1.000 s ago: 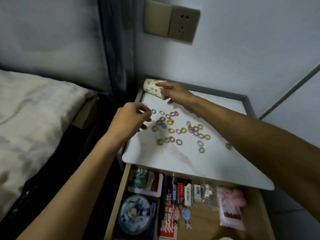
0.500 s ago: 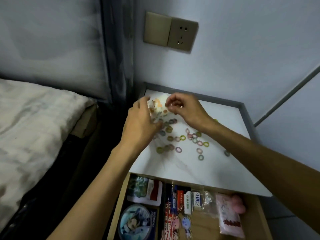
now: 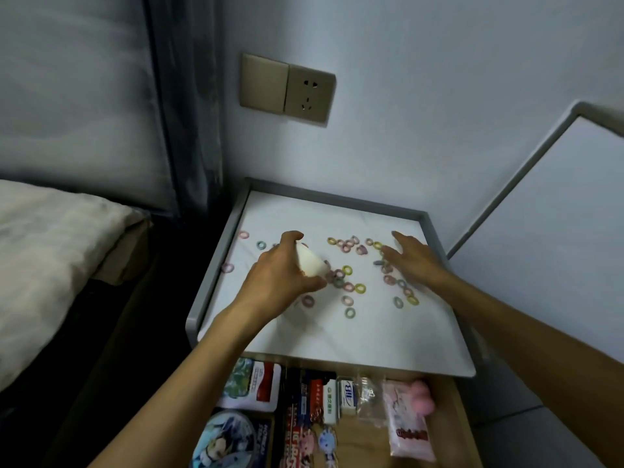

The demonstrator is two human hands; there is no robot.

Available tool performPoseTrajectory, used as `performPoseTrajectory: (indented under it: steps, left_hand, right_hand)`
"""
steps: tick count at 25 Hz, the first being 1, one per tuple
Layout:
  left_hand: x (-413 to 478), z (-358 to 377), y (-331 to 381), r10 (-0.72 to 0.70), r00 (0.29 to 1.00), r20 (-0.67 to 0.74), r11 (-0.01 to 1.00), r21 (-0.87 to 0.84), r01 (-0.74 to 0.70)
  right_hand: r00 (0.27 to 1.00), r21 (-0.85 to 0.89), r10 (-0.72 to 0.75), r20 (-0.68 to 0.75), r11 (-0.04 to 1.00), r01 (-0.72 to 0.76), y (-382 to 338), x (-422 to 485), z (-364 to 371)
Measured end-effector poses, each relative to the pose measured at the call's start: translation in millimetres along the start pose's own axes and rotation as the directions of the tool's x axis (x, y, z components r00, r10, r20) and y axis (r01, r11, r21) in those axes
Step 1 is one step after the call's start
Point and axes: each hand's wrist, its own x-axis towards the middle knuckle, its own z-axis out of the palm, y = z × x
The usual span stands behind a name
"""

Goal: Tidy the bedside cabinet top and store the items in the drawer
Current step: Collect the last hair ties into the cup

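Apart now, the two hands have split: the left hand [image 3: 283, 275] has carried the small cream paper cup [image 3: 310, 263] down among the rings, fingers curled tight round it, the cup tilted on its side. Out to the right, the right hand [image 3: 410, 261] lies flat with fingers spread, holding nothing, over the scattered small pastel hair rings [image 3: 351, 288] on the white marble-look worktop [image 3: 337, 332]. Below, the open wooden drawer [image 3: 449, 417] shows packets and a round tin.
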Motion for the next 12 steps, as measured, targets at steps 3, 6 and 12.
performPoseTrajectory:
  steps: [3, 6, 12]
  left_hand:
    - [4, -1, -3, 0.005, 1.000, -0.001, 1.000, -0.030, -0.005]
    - [10, -2, -6, 0.002, 1.000, 0.005, 0.999, -0.047, -0.002]
    - [13, 0, -9, -0.002, 1.000, 0.007, 0.999, -0.054, 0.002]
  right_hand:
    - [0.987, -0.019, 0.146, 0.061, 0.989, -0.145, 15, 28, 15]
    - [0.999, -0.003, 0.043, 0.015, 0.999, -0.043, -5, 35, 35]
    - [0.972, 0.173, -0.227, -0.066, 0.956, 0.236, -22, 6, 46]
